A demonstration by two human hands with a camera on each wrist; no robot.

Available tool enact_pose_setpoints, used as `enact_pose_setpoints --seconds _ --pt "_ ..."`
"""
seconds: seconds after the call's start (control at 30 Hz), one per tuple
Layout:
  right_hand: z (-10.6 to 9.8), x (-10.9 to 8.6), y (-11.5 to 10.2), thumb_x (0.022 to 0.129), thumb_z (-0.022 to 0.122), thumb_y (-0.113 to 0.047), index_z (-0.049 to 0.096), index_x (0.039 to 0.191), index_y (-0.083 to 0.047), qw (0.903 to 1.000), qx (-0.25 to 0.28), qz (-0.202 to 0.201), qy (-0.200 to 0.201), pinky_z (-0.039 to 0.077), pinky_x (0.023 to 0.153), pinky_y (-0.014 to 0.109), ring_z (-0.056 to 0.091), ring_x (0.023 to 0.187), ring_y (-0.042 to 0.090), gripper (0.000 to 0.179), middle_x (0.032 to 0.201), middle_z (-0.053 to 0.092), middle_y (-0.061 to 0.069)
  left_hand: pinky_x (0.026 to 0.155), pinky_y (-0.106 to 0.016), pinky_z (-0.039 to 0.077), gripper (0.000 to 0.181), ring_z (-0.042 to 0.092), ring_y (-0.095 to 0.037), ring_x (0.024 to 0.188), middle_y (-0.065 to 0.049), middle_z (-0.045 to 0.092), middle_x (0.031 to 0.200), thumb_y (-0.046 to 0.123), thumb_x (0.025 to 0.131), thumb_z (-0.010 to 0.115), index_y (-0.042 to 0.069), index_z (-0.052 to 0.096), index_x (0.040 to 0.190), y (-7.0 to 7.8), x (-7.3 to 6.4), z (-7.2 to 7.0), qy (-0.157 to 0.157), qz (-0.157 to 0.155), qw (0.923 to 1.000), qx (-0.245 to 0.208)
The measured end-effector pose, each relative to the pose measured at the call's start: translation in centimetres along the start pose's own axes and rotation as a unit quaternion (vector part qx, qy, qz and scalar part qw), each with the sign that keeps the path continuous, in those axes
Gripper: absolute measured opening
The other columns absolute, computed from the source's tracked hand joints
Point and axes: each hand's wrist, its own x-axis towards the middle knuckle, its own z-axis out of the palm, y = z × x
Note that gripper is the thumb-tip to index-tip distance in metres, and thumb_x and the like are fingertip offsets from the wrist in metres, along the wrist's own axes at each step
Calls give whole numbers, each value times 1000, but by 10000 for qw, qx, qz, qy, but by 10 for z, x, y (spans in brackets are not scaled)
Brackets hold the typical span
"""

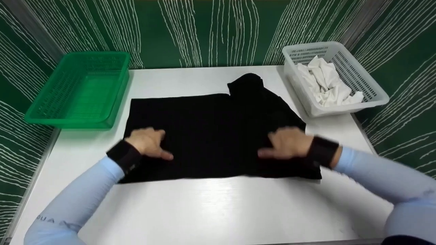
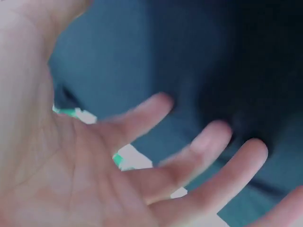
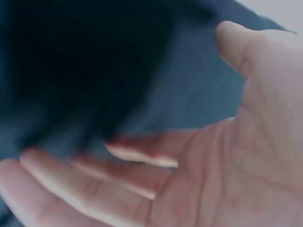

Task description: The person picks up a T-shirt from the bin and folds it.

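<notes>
Right now, the black cloth (image 1: 211,132) lies on the table (image 1: 211,211) below both hands, its long way running from 9 to 3 o'clock. Most of it spreads toward 3 o'clock from the left hand (image 1: 146,142) and toward 9 o'clock from the right hand (image 1: 287,143), both about as near, their fingers loose and gripping nothing. It looks plain, flat and mostly smooth, with a flap (image 1: 246,85) poking out at 1 o'clock.
</notes>
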Motion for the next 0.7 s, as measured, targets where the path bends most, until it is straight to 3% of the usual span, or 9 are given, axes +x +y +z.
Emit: enact_pose_setpoints --seconds 0.07,0.1,0.23,0.3,0.37,0.47,0.6,0.7 --pt "-26 25 18 109 62 -61 72 119 4 9995 242 52 193 63 89 68 77 101 51 67 109 77 30 111 -72 55 80 66 -54 134 -33 68 146 63 95 81 3 65 146 -11 14 -18 233 97 9996 -100" --pt "-37 39 29 109 64 -52 72 113 3 9986 337 73 400 62 95 69 77 99 51 56 105 78 30 111 -71 55 71 67 -53 134 -31 70 144 58 98 80 3 69 141 -15 23 -26 440 151 9988 -147" --pt "-64 95 78 103 65 -21 72 117 6 9927 515 290 1052 58 103 70 75 105 54 31 112 78 34 108 -68 57 44 70 -51 128 -29 75 136 36 106 74 0 74 130 -29 64 -47 1123 288 9926 -361" --pt "-67 122 100 97 64 -13 72 127 7 9897 646 379 1222 55 109 70 72 114 57 37 120 77 36 107 -67 58 37 70 -50 128 -28 76 133 28 107 72 -1 75 128 -34 86 -51 1275 284 9905 -422" --pt "-64 144 117 93 61 -10 67 140 7 9871 904 429 1251 57 106 69 70 120 58 50 130 75 36 108 -67 58 35 69 -51 129 -29 74 135 22 107 68 -2 74 131 -36 104 -52 1331 235 9898 -444" --pt "-56 170 130 96 58 -11 55 157 4 9823 1443 510 1079 55 112 68 66 131 58 62 144 70 34 111 -68 57 44 63 -53 135 -31 67 144 16 105 66 0 67 146 -39 128 -48 1298 -58 9903 -494" --pt "-46 192 136 108 56 -28 33 174 -2 9633 2453 888 624 47 123 69 56 146 56 75 163 56 35 114 -68 53 59 57 -54 139 -31 58 151 14 100 65 5 59 158 -44 150 -40 1121 -522 9902 -652" --pt "-40 204 141 109 60 -48 18 180 -6 9506 2886 1069 397 40 129 70 49 154 55 92 170 46 37 115 -67 52 59 57 -53 137 -30 60 149 14 97 66 4 63 155 -46 156 -38 1040 -609 9900 -728"
